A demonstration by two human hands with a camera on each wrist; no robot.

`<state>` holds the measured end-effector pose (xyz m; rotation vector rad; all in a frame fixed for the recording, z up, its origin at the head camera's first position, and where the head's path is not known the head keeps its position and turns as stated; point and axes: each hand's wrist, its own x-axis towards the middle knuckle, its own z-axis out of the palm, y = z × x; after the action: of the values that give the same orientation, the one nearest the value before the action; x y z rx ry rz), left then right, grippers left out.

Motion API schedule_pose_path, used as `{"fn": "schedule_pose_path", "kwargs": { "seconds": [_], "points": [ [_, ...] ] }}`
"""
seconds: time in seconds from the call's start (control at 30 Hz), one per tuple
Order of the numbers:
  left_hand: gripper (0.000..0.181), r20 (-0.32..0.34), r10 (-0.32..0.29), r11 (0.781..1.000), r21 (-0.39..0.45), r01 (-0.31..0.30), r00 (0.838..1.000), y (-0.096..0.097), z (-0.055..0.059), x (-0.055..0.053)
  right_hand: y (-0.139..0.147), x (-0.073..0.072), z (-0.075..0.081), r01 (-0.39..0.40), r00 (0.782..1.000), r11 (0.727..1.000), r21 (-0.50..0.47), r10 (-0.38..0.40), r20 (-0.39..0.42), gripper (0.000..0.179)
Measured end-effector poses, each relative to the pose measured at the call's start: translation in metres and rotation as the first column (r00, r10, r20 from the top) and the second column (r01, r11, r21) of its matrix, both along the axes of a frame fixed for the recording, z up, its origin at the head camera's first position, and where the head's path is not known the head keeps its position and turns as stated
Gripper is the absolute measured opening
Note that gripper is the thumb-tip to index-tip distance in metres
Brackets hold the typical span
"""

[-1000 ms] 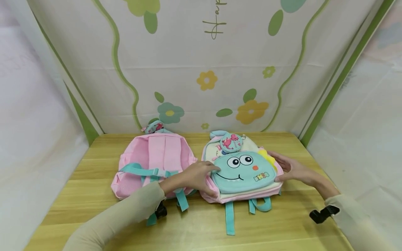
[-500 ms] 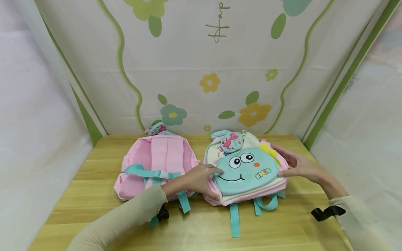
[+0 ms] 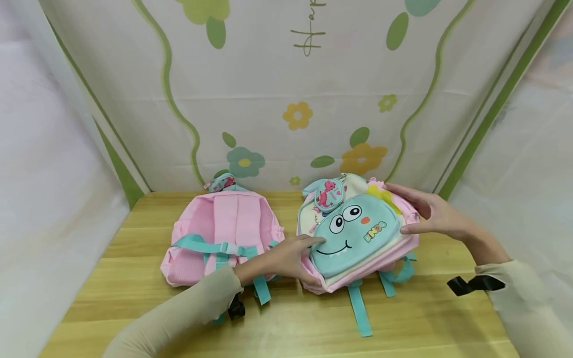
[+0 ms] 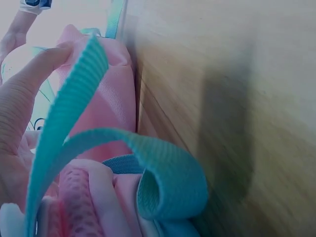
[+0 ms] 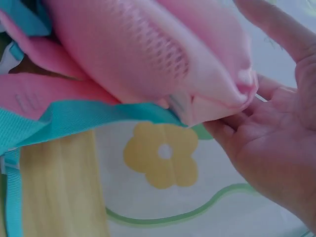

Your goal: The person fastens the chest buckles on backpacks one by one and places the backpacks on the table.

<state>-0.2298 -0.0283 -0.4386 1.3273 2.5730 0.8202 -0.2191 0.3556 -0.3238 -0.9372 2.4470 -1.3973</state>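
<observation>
Backpack (image 3: pixel 359 236) between left and right fingers (image 3: pixel 312 241) (image 3: pixel 406 192)

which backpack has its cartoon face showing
The right backpack: its light-blue front pocket bears the smiling face, while the left backpack lies pink back up.

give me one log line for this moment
left hand: grips dinosaur backpack; right hand: grips it too; dinosaur backpack: tilted, partly lifted; second backpack: alongside, straps up

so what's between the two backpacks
In the head view, the left hand spans the gap between the pink backpack and the smiling backpack; bare table shows beyond it.
</observation>
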Motion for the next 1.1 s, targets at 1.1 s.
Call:
{"fn": "schedule_pose_path", "kwargs": {
  "seconds": [1.1],
  "points": [
    [0.114, 0.158, -0.021, 0.989, 0.15, -0.003, 0.987, 0.018, -0.005, 0.002, -0.072, -0.001, 0.089, -0.131, 0.952, 0.937, 0.323, 0.21, -0.224, 0.107]
  ]
}}
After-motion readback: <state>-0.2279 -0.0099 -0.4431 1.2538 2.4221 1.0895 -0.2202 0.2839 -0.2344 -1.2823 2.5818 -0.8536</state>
